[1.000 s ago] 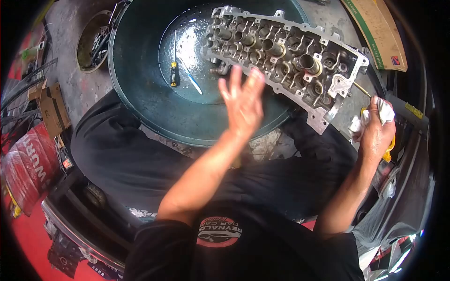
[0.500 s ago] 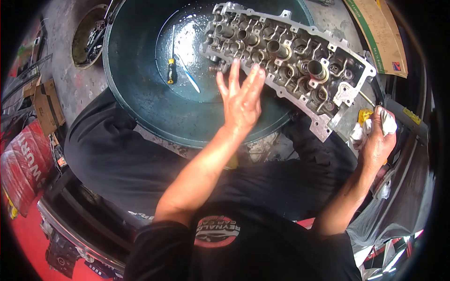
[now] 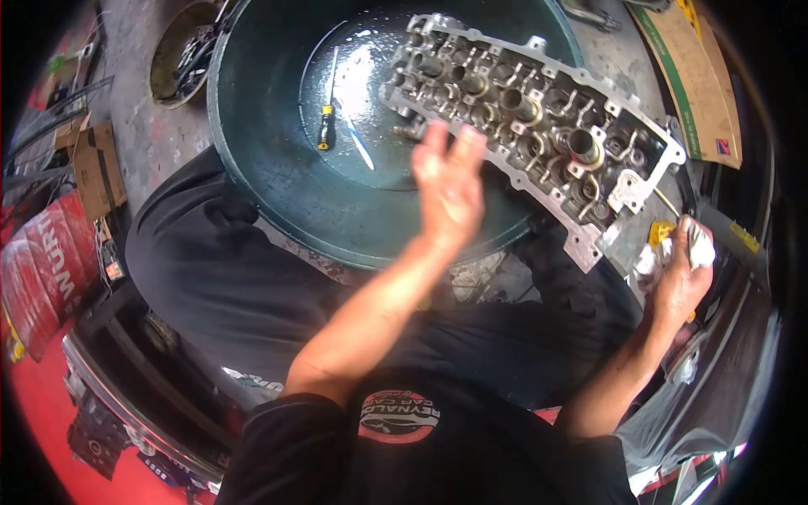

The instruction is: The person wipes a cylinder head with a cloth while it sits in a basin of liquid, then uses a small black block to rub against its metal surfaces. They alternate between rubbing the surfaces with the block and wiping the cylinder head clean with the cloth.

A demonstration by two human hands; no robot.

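A metal cylinder head lies tilted over the right side of a large dark green tub. At its lower left edge is my left hand, slightly blurred, with its fingers apart and nothing held; whether the fingertips touch the metal I cannot tell. My right hand is closed around a crumpled white cloth, beside the lower right end of the cylinder head. A thin rod runs from near this hand toward the metal. Inside the tub lie a yellow and black screwdriver and a blue and white stick.
A round container with metal parts stands at the upper left. Flattened cardboard lies at the upper right, and a cardboard box sits at the left. A red bag and a dark car part are at the lower left.
The whole view has shifted, so the tub and cylinder head appear farther right and lower. My left hand's fingers look closer together and more blurred. My right hand still holds the cloth.
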